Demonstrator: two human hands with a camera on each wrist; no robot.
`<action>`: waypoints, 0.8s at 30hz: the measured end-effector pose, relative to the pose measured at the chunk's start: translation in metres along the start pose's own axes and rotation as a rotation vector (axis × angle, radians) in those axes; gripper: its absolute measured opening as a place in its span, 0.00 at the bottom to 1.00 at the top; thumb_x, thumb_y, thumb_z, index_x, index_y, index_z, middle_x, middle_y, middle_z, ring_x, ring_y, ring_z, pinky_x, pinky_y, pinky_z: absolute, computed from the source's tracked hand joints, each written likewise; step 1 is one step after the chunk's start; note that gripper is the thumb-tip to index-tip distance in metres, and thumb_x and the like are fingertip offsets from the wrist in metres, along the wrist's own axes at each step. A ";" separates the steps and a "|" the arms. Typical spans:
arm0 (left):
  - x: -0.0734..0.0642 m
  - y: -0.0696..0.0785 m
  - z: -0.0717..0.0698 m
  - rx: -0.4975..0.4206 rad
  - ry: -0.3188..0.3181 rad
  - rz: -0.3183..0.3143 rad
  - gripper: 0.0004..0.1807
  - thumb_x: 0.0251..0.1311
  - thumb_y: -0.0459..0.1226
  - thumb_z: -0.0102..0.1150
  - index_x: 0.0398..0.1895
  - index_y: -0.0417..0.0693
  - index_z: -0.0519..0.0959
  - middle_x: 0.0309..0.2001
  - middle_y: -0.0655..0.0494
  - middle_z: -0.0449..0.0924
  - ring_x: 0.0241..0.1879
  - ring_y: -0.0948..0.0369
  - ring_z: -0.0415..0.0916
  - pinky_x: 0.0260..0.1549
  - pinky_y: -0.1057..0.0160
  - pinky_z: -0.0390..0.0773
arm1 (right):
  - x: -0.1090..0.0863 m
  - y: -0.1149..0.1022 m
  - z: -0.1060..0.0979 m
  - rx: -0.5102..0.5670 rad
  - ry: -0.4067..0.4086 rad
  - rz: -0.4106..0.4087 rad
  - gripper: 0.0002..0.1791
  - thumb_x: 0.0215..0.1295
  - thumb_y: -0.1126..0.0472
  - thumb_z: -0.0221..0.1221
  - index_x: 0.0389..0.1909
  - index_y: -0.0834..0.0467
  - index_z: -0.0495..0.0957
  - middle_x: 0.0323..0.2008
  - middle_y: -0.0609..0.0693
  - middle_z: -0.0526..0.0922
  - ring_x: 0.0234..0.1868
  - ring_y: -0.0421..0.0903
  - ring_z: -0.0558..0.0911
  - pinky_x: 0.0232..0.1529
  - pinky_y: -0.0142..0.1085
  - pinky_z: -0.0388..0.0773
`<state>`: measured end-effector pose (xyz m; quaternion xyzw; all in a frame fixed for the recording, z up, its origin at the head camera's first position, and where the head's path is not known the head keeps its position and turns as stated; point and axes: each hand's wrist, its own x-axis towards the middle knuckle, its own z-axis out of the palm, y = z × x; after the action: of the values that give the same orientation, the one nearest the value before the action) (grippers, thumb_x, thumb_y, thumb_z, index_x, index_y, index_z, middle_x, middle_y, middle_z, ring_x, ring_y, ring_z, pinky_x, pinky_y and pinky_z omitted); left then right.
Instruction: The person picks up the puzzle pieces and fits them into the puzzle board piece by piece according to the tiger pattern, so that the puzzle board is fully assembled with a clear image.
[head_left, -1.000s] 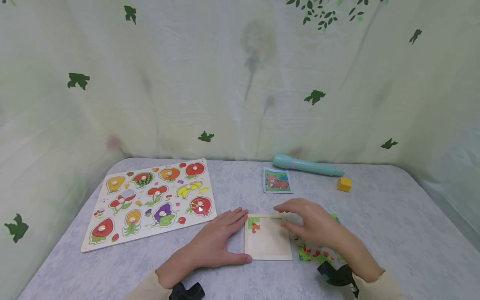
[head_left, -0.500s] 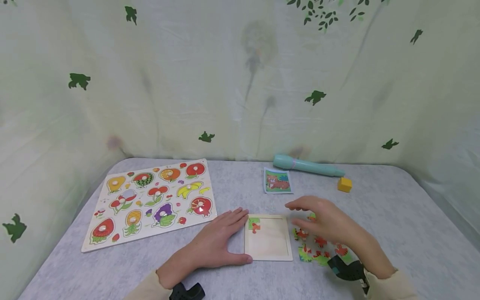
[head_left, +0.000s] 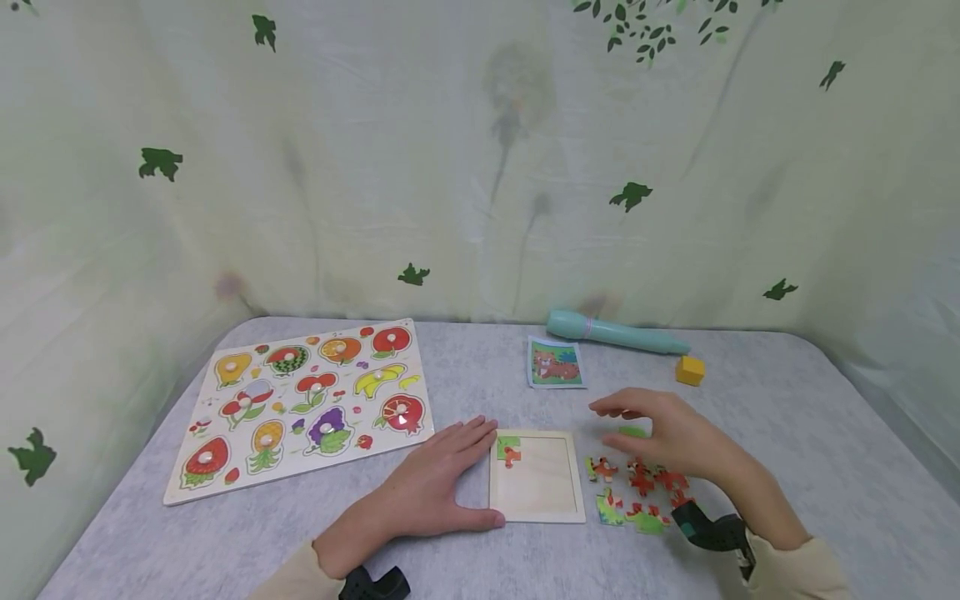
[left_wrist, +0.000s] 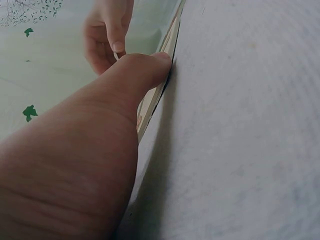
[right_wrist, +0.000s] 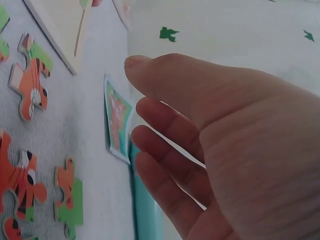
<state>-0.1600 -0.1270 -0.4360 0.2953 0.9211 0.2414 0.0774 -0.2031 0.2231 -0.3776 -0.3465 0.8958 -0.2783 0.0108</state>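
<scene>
Right grip (head_left: 667, 429): loosely spread, empty, shifted from tray (head_left: 542, 493) to above loose pieces (head_left: 641, 482)
Left grip (head_left: 435, 482): flat, touching tray's edge
Tray: corner piece (head_left: 507, 448) in; most fitting apparently remains

Your right hand (right_wrist: 220, 115) fills the right side of the view, thumb straight on top, fingers loosely bent below it, thumb tip apart from the fingertips. Left side: orange-and-green puzzle pieces (right_wrist: 34, 85) on grey cloth (right_wrist: 95, 200), some cut off by the edge. You've got a wooden tray (right_wrist: 57, 30) corner top left, picture card (right_wrist: 119, 120) mid-view, teal object (right_wrist: 145, 205) partly behind your fingers. Pale backdrop (right_wrist: 225, 25) carries green shapes (right_wrist: 168, 34).
</scene>
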 end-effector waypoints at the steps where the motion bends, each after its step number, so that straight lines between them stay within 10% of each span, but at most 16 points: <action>1: 0.000 0.000 0.000 0.001 0.001 0.001 0.57 0.53 0.72 0.63 0.81 0.53 0.61 0.81 0.63 0.56 0.82 0.60 0.48 0.79 0.48 0.55 | -0.001 0.002 -0.001 -0.002 -0.002 0.010 0.22 0.65 0.58 0.71 0.58 0.57 0.82 0.53 0.48 0.88 0.51 0.49 0.85 0.52 0.44 0.86; 24: -0.001 0.000 0.002 0.006 0.010 0.012 0.57 0.54 0.71 0.63 0.81 0.51 0.61 0.81 0.62 0.56 0.82 0.60 0.48 0.79 0.48 0.55 | -0.014 0.031 -0.010 0.047 -0.055 0.170 0.25 0.64 0.51 0.72 0.58 0.56 0.83 0.54 0.49 0.87 0.52 0.49 0.85 0.55 0.48 0.85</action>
<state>-0.1587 -0.1271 -0.4377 0.2996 0.9206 0.2405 0.0703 -0.2139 0.2552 -0.3877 -0.2766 0.9145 -0.2875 0.0673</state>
